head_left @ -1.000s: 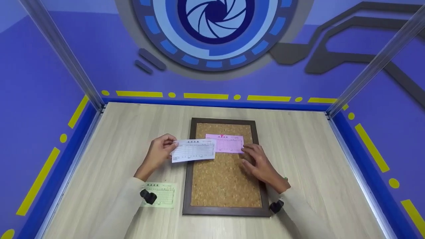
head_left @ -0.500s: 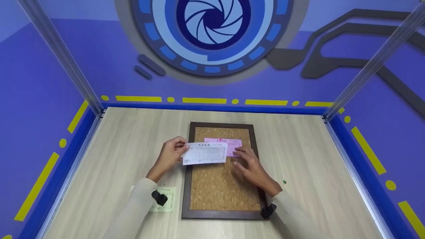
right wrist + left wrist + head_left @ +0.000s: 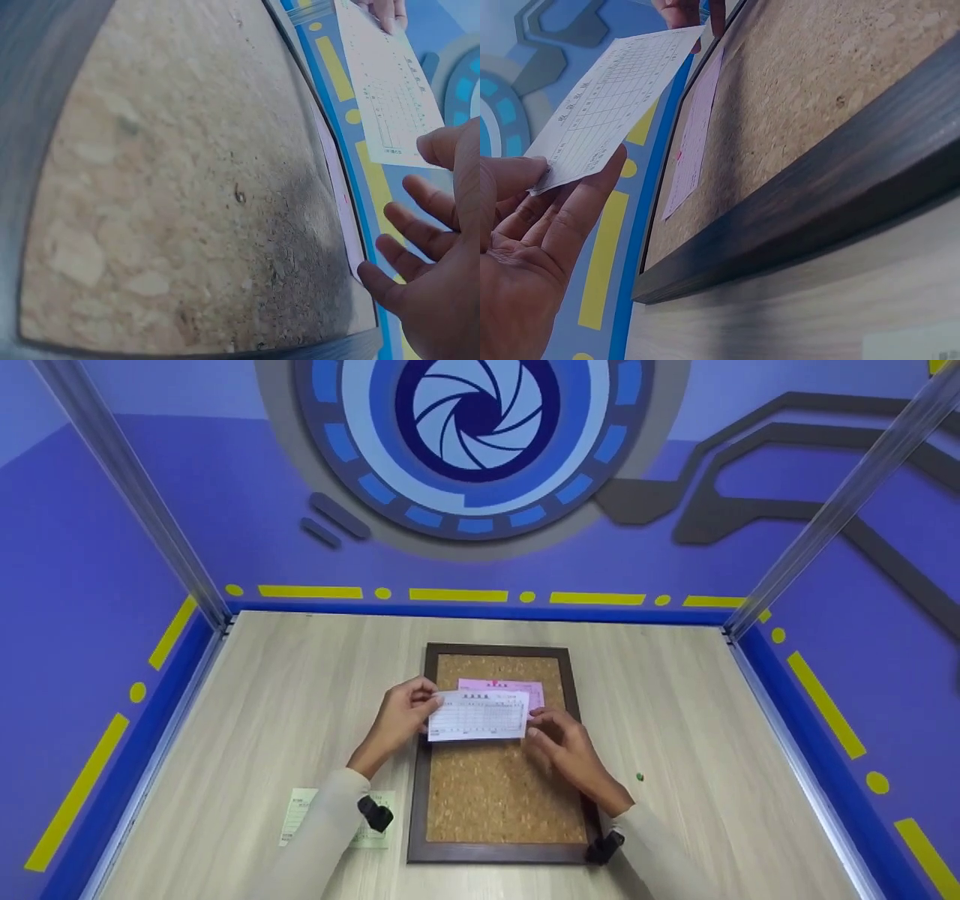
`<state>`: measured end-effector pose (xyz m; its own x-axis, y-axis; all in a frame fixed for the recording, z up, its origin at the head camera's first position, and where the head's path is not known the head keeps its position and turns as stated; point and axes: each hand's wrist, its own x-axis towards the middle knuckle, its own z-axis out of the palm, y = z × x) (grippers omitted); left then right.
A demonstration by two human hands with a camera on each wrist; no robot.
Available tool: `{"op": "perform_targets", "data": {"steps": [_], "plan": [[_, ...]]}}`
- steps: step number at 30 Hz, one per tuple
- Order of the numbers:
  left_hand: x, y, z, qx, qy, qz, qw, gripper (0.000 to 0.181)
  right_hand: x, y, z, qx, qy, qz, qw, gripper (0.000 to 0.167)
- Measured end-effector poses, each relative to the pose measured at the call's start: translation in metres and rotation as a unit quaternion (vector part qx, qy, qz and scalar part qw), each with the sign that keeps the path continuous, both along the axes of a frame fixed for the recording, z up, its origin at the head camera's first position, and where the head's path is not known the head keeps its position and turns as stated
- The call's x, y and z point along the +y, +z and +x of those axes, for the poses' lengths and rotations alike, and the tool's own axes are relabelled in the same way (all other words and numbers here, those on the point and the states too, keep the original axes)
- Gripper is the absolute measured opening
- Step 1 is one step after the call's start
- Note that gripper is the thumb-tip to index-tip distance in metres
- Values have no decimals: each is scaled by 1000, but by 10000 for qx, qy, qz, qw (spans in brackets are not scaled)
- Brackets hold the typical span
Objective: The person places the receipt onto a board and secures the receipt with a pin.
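Observation:
A white printed form slip (image 3: 478,717) is held above the corkboard (image 3: 506,802). My left hand (image 3: 399,720) pinches its left end between thumb and fingers, as the left wrist view also shows. My right hand (image 3: 576,754) is at the slip's right end. In the right wrist view its thumb (image 3: 439,146) overlaps the slip's corner, while the other fingers are spread apart; whether the thumb touches the paper I cannot tell. Beneath the white slip, a pink form slip (image 3: 537,694) lies on the upper cork with a red pin (image 3: 495,683) at its top edge, partly covered.
A light green form slip (image 3: 298,811) lies on the table left of the board, partly hidden by the left sleeve (image 3: 322,825). Right of the board lies a small green object (image 3: 640,777). The board's dark frame (image 3: 495,853) is raised; blue walls (image 3: 375,562) enclose the table.
My left hand has carried the white slip rightward over the board, covering much of the pink slip. My right hand has moved slightly left and down to the white slip's right end.

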<state>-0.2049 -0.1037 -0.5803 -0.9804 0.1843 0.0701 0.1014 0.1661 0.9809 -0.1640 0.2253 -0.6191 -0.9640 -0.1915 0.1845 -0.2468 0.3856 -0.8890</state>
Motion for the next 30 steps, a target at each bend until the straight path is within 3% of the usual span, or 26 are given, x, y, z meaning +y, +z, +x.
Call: {"op": "perform_targets", "data": {"steps": [4, 11, 18, 21, 25, 30], "plan": [[4, 1, 0, -95, -14, 34, 9999, 6, -1, 1, -1, -322, -45, -134, 9994, 27], [11, 6, 1, -35, -163, 118, 9998, 6, -7, -2, -6, -607, 296, -215, 9975, 40], [15, 6, -1, 64, -183, 225, 9996, 5, -6, -3, -3, -692, 155, -733, 9948, 14], [17, 4, -2, 154, -168, 311, 9993, 4, -4, -1, -1, -802, 45, -914, 9926, 11], [19, -1, -2, 451, 53, 151, 9989, 5, -1, 1, 1, -998, 33, -935, 9906, 15], [24, -8, -1, 801, 492, -391, 9948, 6, 1, 0, 4, -1048, -18, -861, 9908, 17]]}}
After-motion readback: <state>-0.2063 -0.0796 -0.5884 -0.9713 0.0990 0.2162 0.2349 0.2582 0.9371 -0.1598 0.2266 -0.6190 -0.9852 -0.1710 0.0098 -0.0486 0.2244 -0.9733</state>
